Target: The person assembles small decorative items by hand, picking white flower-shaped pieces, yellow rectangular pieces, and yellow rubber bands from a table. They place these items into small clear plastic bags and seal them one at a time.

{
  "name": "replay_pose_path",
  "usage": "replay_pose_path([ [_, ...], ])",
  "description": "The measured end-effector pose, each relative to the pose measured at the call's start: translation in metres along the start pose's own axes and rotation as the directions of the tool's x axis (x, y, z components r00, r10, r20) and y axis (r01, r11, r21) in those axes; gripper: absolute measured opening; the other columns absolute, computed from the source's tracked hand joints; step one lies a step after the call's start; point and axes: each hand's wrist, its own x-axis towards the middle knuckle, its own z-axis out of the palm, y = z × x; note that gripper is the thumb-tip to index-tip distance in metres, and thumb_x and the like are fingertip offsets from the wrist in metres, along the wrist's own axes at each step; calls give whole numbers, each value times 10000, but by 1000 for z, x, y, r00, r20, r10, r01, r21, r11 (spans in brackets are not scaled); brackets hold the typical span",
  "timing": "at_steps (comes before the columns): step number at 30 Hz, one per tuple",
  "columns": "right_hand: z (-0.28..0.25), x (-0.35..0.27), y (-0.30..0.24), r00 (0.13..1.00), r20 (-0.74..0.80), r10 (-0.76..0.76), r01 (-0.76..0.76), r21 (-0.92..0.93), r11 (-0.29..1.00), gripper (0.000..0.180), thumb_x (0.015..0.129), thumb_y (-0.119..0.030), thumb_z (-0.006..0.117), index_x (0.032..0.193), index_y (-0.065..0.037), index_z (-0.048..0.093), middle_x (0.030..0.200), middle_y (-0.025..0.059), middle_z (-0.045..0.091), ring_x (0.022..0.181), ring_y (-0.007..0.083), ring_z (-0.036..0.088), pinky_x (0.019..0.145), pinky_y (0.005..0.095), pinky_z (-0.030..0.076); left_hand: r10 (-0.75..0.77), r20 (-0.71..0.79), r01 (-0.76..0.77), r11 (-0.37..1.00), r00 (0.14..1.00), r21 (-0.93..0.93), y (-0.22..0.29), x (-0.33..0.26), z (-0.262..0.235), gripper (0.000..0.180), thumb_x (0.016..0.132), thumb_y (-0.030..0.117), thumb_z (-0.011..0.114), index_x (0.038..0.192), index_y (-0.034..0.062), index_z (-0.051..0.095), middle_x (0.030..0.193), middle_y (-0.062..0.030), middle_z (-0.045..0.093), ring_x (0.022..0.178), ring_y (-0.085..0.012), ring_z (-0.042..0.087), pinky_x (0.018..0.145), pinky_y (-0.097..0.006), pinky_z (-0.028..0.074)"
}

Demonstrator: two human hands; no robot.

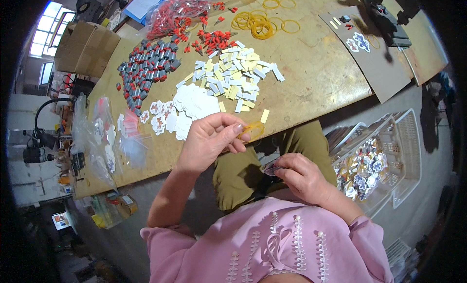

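At the table's near edge my left hand (214,137) is closed, thumb and fingers pinching a loop of thin yellow line (254,131). Beside that loop a small cream-coloured strip (265,116) lies on the table. Over my lap my right hand (304,178) is closed on a small clear plastic bag (270,169); its contents are too small to make out. White scalloped paper cut-outs (197,103) lie piled just past my left hand. Behind them spreads a heap of white and pale yellow strips (233,71).
Grey cylinders with red parts (148,66), red-tipped pieces (214,41) and yellow coils (261,27) cover the table's far side. Clear bags (132,144) lie at left. A white basket (406,151) of filled packets stands at right. A black stand (386,27) rises at far right.
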Motion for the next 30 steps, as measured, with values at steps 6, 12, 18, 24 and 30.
replay_pose_path([
  [6, 1, 4, 0, 1000, -9, 9, -9, 17, 1000, 209, 830, -42, 721, 1035, 0, 711, 1115, 145, 677, 1074, 344, 707, 896, 425, 604, -3, 60, 4, 1000, 998, -26, -4, -3, -4, 164, 1049, 96, 698, 1179, -3, 704, 1002, -119, 790, 801, -136, 754, 724, -255, 610],
  [12, 0, 3, 2, 1000, -12, 16, -16, 30, 999, 220, 826, -39, 717, 1043, -1, 711, 1136, 141, 682, 1082, 340, 706, 901, 425, 600, -1, 34, 5, 995, 999, -100, -6, 0, -3, 165, 1041, 62, 699, 1189, -12, 698, 1021, -131, 793, 825, -152, 765, 740, -273, 627],
  [18, -3, 2, 4, 999, -14, 31, -31, 36, 999, 219, 825, -38, 715, 1041, -4, 715, 1142, 137, 687, 1071, 334, 705, 902, 423, 599, -41, 38, 46, 989, 998, -142, -1, 4, -1, 170, 1036, 48, 705, 1194, -12, 696, 1039, -135, 795, 830, -150, 764, 737, -263, 621],
  [24, -1, -1, 8, 999, -21, 38, -37, 34, 999, 236, 823, -43, 710, 1056, -17, 731, 1152, 136, 690, 1075, 332, 708, 909, 414, 601, 10, 41, -10, 1000, 999, 7, 16, 18, 23, 193, 1007, 48, 752, 1178, -10, 685, 927, -15, 742, 814, -90, 725, 747, -224, 595],
  [30, -2, -5, 13, 999, -20, 44, -43, 38, 998, 256, 836, -60, 706, 1088, -17, 723, 1189, 146, 685, 1118, 338, 692, 936, 417, 595, 216, 138, -255, 860, 967, 442, 44, 80, 57, 105, 938, 54, 779, 1024, 14, 735, 901, -39, 721, 797, -102, 702, 669, -260, 550],
])
